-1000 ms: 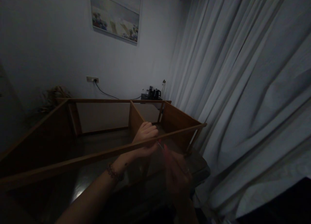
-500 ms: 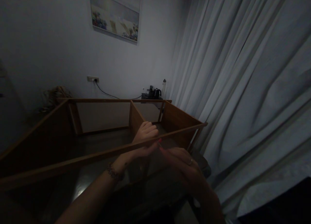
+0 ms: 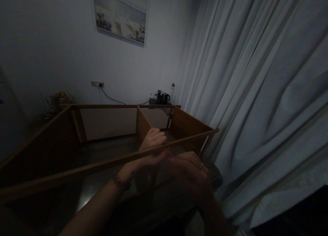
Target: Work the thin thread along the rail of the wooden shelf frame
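Observation:
In the head view, a wooden frame with side panels stretches across in front of me. My left hand is closed round its near rail, with fingers on the far side and thumb on the near side. A bracelet circles that wrist. Just right of the left thumb, my right hand is closed in a pinch below the rail. A thin, pale, rod-like piece shows between the right fingertips and the left thumb. Dim light and blur hide its kind and its far end. A ring is on the right hand.
A divider panel stands inside the frame. Long pale curtains hang at the right. By the back wall a black kettle stands on a small dark table. A cord runs from a wall socket.
My right hand has turned slightly at the wrist, its knuckles shifting a little up. My left hand keeps its grip on the rail.

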